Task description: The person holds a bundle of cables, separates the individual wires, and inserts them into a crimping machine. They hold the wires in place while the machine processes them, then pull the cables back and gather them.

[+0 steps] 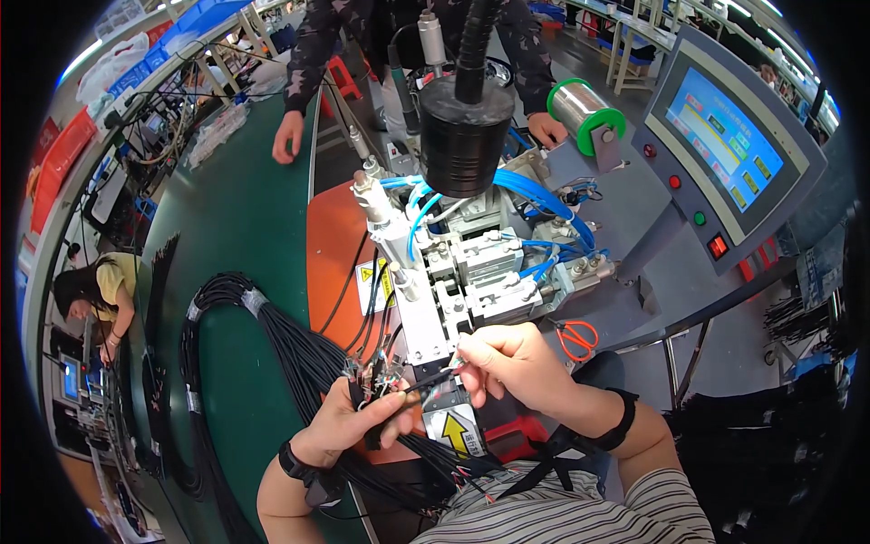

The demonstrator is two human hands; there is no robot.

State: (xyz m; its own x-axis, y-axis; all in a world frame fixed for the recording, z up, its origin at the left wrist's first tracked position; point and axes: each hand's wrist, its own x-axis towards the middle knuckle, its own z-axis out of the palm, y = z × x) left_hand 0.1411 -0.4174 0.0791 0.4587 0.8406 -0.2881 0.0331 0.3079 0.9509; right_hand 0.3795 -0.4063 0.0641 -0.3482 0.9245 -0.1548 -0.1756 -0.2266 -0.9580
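Observation:
My left hand (343, 422) is closed around several black cables, with their stripped, coloured wire ends fanned out above the fingers. One thin black cable (424, 383) runs from it across to my right hand (509, 359), which pinches the cable near its end, where small coloured wires show. Both hands are just in front of the metal machine (489, 263) with blue air tubes, close to its near end. A thick bundle of black cables (294, 337) lies on the green table to the left, and more cables hang down over my lap.
Red-handled scissors (567, 342) lie right of my right hand. A black nozzle (464, 131) hangs over the machine. A wire spool (580, 111) and a screen panel (725, 136) stand at right. Across the machine, another person's hand (288, 138) is over the green table (245, 199).

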